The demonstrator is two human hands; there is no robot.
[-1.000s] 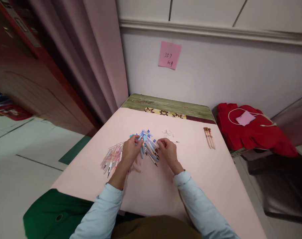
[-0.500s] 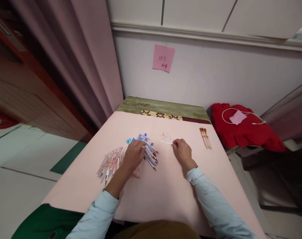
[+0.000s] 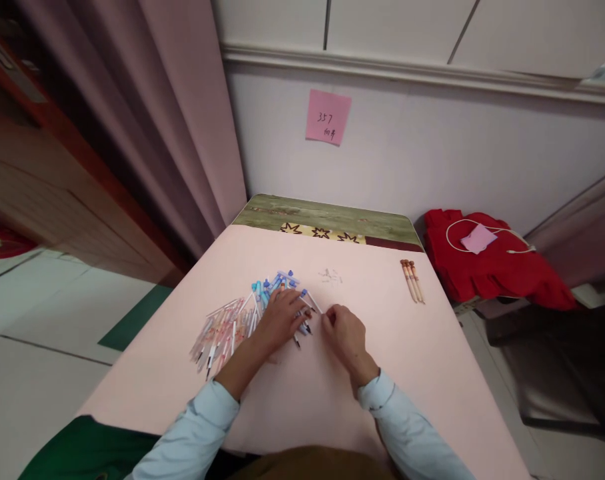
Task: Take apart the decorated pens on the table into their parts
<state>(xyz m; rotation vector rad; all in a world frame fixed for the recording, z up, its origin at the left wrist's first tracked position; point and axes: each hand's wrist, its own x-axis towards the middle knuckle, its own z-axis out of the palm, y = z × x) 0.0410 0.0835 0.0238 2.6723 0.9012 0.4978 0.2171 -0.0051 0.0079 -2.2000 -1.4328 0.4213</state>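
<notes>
A heap of blue-capped pens (image 3: 275,288) lies in the middle of the pink table (image 3: 432,373). My left hand (image 3: 281,319) rests on the near side of this heap, fingers curled over several pens. My right hand (image 3: 343,333) is just to its right, fingers pinched on a thin white pen part (image 3: 314,303) that points toward the heap. A second heap of pink and white pens (image 3: 221,329) lies to the left of my left hand.
Three brown pens (image 3: 412,279) lie side by side at the table's right. A few tiny clear bits (image 3: 330,275) sit behind the hands. A red cloth (image 3: 487,270) with a white cable lies off the right edge. A pink note (image 3: 327,117) hangs on the wall.
My right hand moved left and nearer, from the spot by the small bits to the heap's right edge, carrying the thin white part. My left hand slid slightly nearer over the blue pens.
</notes>
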